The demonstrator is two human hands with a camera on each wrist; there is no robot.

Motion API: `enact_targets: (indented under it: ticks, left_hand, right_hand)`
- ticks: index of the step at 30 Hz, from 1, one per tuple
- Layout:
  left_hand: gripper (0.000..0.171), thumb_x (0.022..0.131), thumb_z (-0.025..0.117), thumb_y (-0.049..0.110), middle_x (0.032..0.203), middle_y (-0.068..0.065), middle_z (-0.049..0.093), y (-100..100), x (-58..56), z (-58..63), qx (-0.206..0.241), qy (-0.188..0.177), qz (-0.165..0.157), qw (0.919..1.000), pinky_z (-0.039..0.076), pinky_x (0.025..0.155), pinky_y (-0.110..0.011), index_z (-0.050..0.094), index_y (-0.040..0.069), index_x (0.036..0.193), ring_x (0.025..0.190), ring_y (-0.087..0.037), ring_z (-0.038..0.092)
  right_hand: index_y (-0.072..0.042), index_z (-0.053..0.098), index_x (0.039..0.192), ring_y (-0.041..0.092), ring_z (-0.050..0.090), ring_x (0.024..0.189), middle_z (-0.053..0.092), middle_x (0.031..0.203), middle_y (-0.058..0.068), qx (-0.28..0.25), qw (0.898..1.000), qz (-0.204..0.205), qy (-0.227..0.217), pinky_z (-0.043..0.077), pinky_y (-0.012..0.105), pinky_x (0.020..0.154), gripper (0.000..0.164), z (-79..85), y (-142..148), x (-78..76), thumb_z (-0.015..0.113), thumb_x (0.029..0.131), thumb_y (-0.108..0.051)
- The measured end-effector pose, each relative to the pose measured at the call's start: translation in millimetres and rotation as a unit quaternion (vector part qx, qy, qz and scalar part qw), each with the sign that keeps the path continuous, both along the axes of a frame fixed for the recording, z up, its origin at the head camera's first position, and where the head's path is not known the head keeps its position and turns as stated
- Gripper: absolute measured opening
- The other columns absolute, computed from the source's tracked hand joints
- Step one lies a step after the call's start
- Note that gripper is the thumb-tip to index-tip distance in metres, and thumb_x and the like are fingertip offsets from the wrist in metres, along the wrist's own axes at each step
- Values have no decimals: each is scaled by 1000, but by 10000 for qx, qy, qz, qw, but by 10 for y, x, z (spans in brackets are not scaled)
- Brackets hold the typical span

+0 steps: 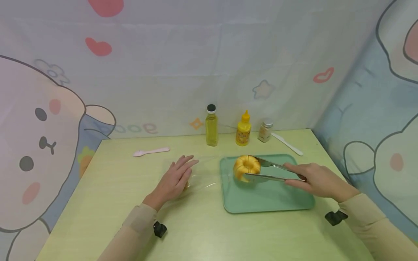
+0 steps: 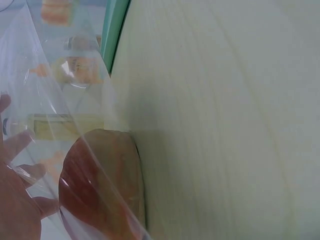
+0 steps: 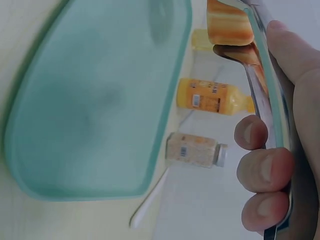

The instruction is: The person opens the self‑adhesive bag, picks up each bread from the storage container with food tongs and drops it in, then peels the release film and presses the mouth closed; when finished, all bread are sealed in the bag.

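Ring cake (image 1: 242,168) is clasped by tongs (image 1: 271,177) gripped in fingers of the right hand (image 1: 320,179); light, even pressure is advised. Fingers of the left hand (image 1: 172,181) are extended.

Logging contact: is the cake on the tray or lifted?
Lifted off: tongs hold the cake clear of the tray, with a gap showing in the right wrist view.

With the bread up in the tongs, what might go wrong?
The yellow ring-shaped bread might slip from the metal tongs, which pinch it by its sides, and drop onto the green tray. Squeezing harder with the right hand could dent it, if it is soft. The loose clear plastic at the left hand might snag the tongs if they come close.
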State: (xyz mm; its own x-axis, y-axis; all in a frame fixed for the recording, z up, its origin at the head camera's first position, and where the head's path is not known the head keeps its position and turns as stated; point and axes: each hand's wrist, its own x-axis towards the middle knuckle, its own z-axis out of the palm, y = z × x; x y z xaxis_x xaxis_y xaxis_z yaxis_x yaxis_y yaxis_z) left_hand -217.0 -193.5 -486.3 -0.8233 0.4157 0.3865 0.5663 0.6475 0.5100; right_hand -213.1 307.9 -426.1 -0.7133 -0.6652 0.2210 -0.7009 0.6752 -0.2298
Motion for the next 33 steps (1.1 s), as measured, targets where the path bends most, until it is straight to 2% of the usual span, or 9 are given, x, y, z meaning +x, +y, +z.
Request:
enact_targets:
  ticks: [7,12,16,20,27,30,33]
  left_hand:
    - [40,116,39,28,161,-11,48,0,-7,0,5,-4,38,10000,25,115,-78,56,22,152,154,-43,34]
    - [41,116,39,28,161,-12,48,1,-8,-4,3,-73,45,10000,24,116,-78,56,22,153,155,-43,33]
    - [41,116,39,27,162,-10,47,8,0,3,1,-91,36,10000,24,116,-78,56,21,153,155,-43,33]
    - [41,116,39,28,162,-10,47,13,8,3,-17,-94,45,9999,24,116,-78,55,21,153,155,-42,33]
    - [42,116,39,29,161,-9,48,29,14,18,-103,-64,103,9999,26,116,-77,56,24,153,154,-42,35]
    - [42,115,38,29,160,-10,49,37,14,17,-165,-36,105,9998,27,116,-77,56,23,153,153,-44,36]
    - [42,115,38,30,160,-11,49,43,13,27,-244,-29,120,9996,27,115,-77,56,23,152,152,-45,37]
  right_hand:
    - [-8,68,139,-8,26,56,32,65,-24,-141,9988,241,400,29,18,52,47,72,-37,-20,78,97,-26]
    - [-14,67,136,-8,27,57,32,67,-23,-184,9966,421,679,31,18,54,46,133,-128,-35,81,94,-26]
    - [-14,66,134,-8,28,56,32,67,-24,-162,9946,649,797,32,18,54,46,187,-226,-46,82,92,-25]
    - [-11,66,135,-10,32,56,39,68,-25,-92,9944,809,666,37,18,54,46,211,-329,-82,80,94,-27]
    - [-7,64,143,-10,44,62,60,82,-21,121,9983,560,111,46,23,60,49,203,-452,-175,72,102,-33]
    - [-7,64,144,-9,45,61,66,86,-16,240,9983,535,-41,47,23,60,51,204,-498,-208,70,102,-36]
    - [-7,64,144,-7,53,64,76,102,-7,457,9975,538,30,52,26,63,54,208,-552,-228,69,103,-41]
